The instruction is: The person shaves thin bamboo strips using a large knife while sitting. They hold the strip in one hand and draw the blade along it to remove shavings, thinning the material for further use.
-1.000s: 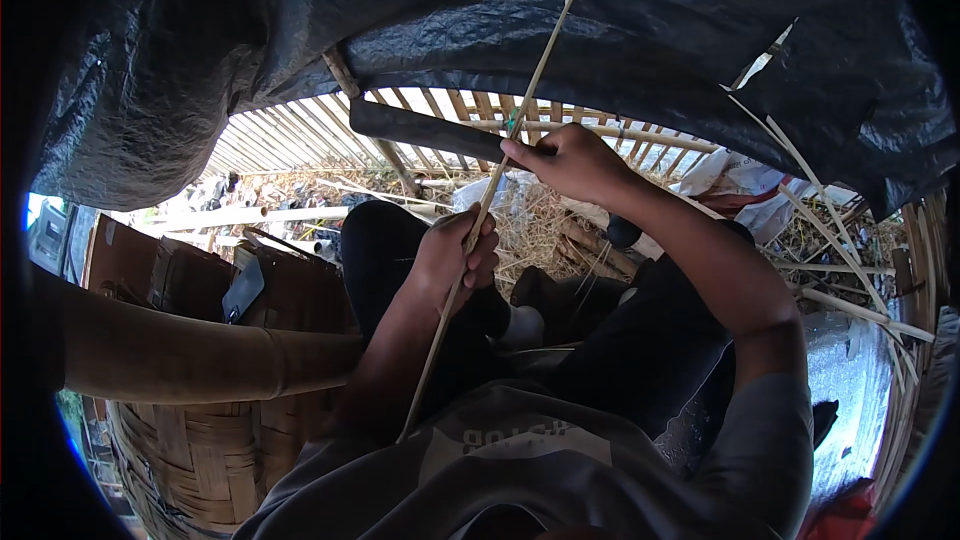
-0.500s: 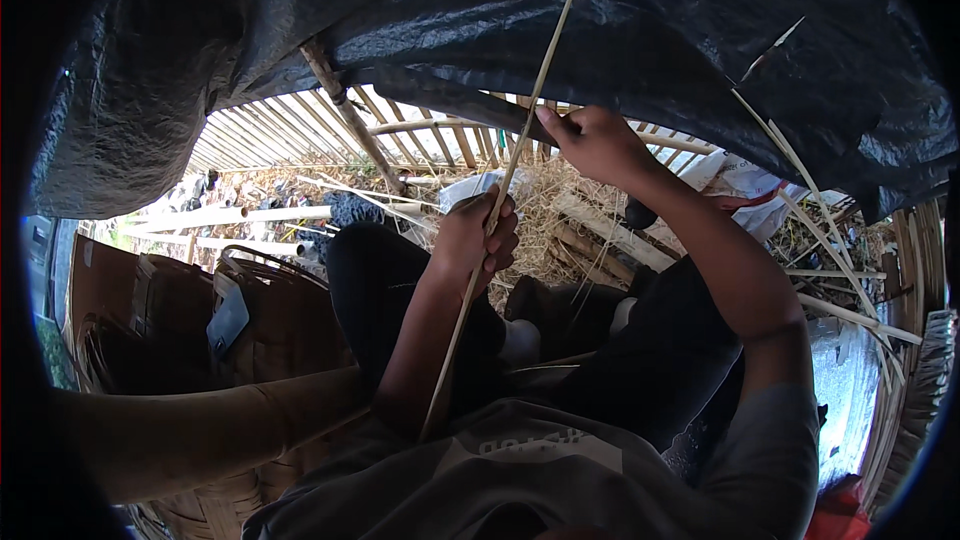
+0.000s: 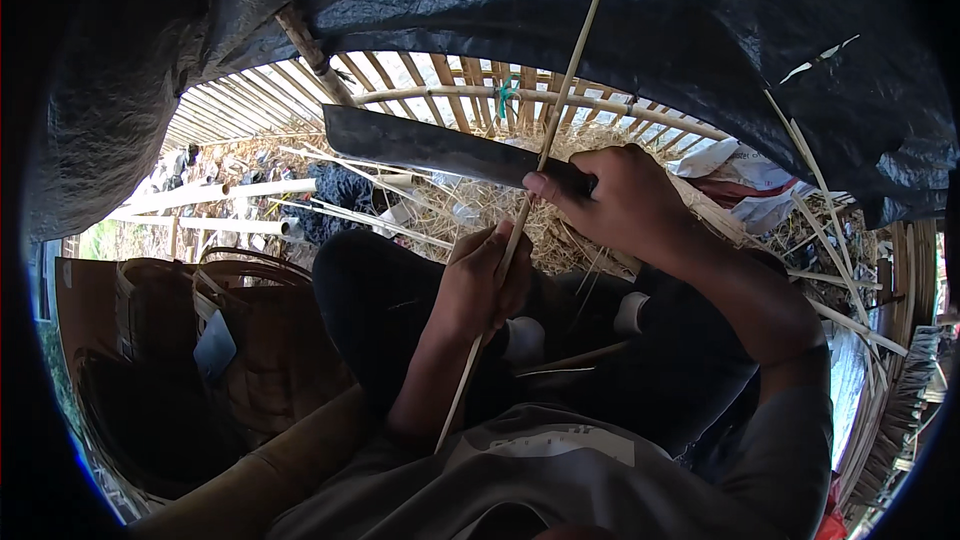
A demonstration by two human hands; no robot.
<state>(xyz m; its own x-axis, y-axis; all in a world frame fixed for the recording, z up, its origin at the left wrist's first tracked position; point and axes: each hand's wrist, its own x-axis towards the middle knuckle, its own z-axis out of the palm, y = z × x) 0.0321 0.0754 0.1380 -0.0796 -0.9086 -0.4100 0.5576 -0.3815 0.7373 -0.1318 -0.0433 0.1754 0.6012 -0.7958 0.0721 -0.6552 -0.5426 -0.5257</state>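
Note:
My left hand (image 3: 485, 280) grips a long thin bamboo strip (image 3: 560, 100) that runs from my lap up past the black tarp. My right hand (image 3: 610, 202) holds the handle of a long dark knife (image 3: 430, 148), its blade pointing left and lying across the strip just above my left hand. Both hands are over my knees in dark trousers (image 3: 390, 320).
A black tarp (image 3: 500, 0) hangs overhead, held on a bamboo frame (image 3: 470, 95). Woven baskets (image 3: 230, 330) stand at my left. Straw and loose bamboo strips (image 3: 830, 240) lie ahead and to the right. Another bamboo piece (image 3: 570, 358) rests on my lap.
The view has tilted; the knife blade now shows fully, extending left. My hands stay on the strip, the right one lower and closer to the left.

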